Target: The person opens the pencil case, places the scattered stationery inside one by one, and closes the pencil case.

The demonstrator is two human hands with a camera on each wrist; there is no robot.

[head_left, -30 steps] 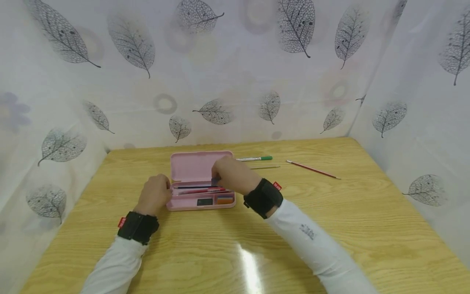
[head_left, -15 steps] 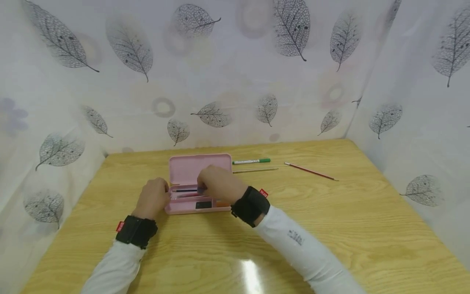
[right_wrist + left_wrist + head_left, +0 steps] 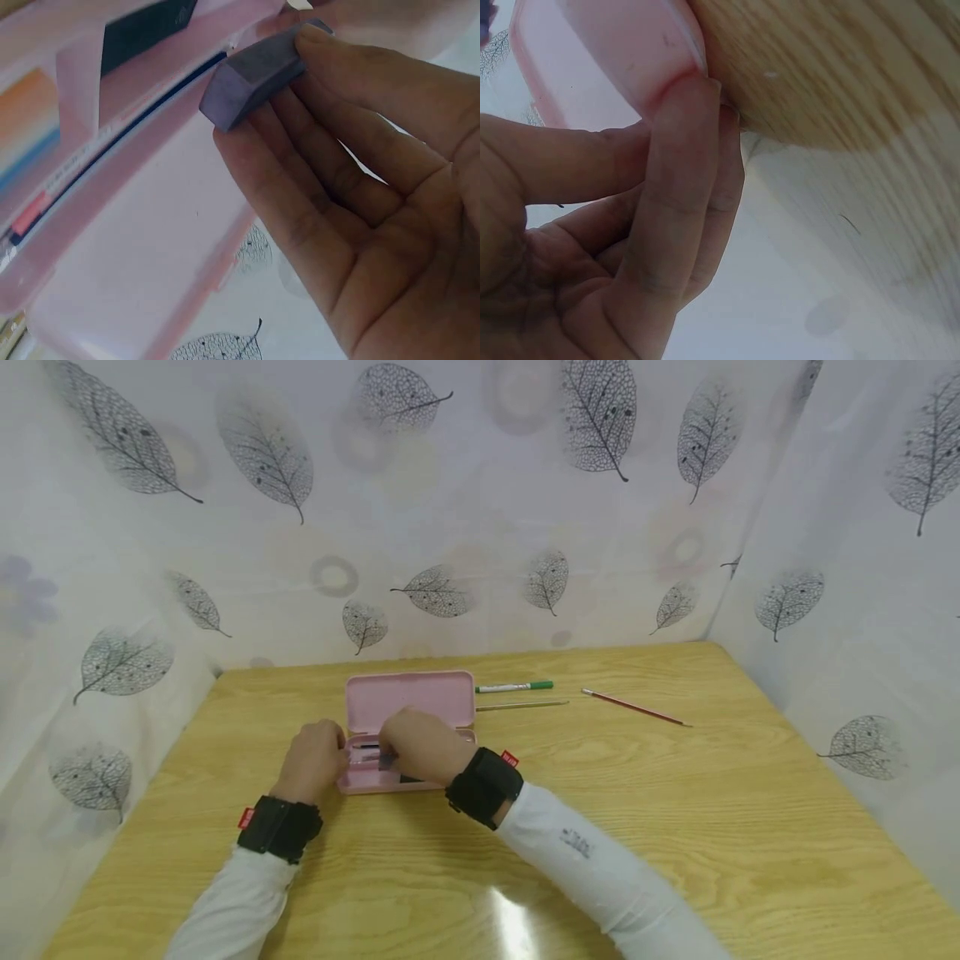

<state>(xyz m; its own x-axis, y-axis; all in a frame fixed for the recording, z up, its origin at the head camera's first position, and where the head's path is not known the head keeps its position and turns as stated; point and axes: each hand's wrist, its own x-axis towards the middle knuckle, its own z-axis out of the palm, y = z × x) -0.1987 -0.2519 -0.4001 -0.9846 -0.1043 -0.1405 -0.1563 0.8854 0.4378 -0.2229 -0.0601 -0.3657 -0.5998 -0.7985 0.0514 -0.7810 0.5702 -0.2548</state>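
Two hands are at the pink pencil case (image 3: 408,692) in the head view: the left hand (image 3: 309,764) at its left end, the right hand (image 3: 422,745) over its tray. Only a dark bit of the grey eraser (image 3: 386,762) shows there, at the right fingertips, above the tray.

From the left wrist, thumb and fingers pinch the case's end, one on each side of the wall. It looks like thin, stiff plastic, light enough to slide on the table (image 3: 600,827) if nudged, so the end wall seems a sound place to steady it.

From the right wrist, the eraser is gripped between the thumb, near its far end, and the fingertips on the opposite side; its near end pokes out past the fingers. Probably light, firm rubber with slight give, it looks matt, neither slippery nor fragile. A pinch across its long sides, nearer the middle, should tilt less.
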